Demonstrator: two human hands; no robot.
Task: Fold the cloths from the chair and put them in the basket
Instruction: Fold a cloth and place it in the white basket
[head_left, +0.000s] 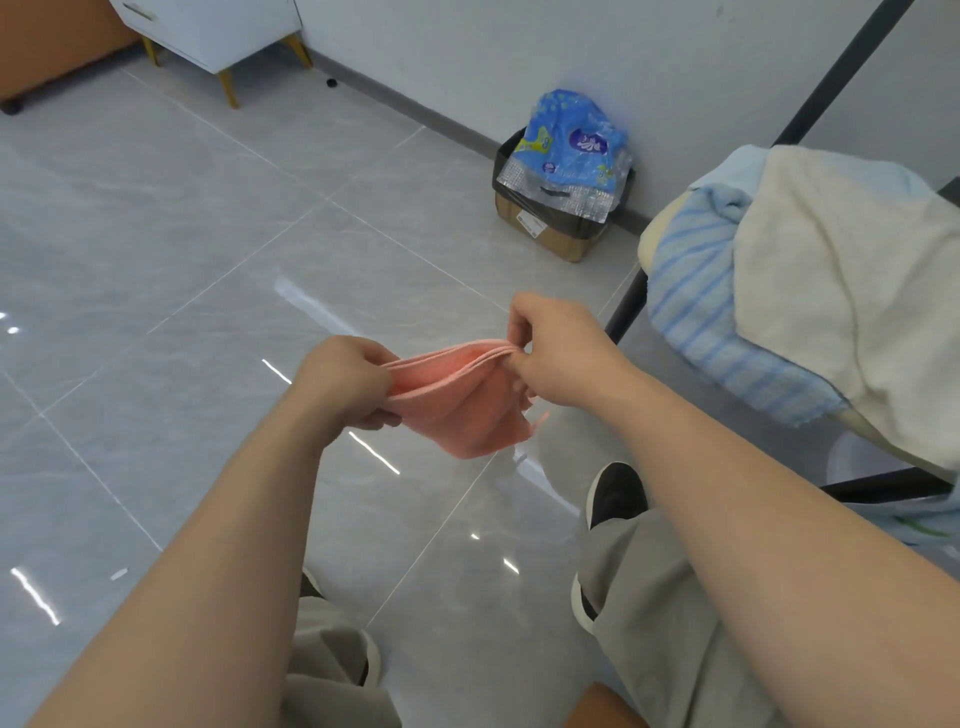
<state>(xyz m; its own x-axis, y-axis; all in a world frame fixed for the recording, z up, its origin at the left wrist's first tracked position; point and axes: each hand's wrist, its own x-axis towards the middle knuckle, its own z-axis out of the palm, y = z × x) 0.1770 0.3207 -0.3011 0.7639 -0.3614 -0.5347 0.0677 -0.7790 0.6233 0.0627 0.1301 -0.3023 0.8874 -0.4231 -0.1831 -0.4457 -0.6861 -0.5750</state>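
Standing on: glossy grey tile floor (156, 270), pale grout lines, light glints across the lower frame.
Pink cloth (457, 410): centre of frame, folded in layers, held in the air, lower edge sagging.
Left hand (343, 379): fingers curled, clamped on the cloth's left end.
Right hand (561, 353): thumb and fingers pinching the stacked top edges.
Chair (626, 306): right edge, black frame, 2 cloths draped, cream cloth (831, 291) over blue-striped cloth (696, 312).
Far: cardboard box (550, 236) holding a blue plastic pack (571, 150) by the wall (519, 52); white cabinet (218, 26) upper left.

Bare floor (171, 270) left and ahead; cloth-draped chair (625, 307) close right.
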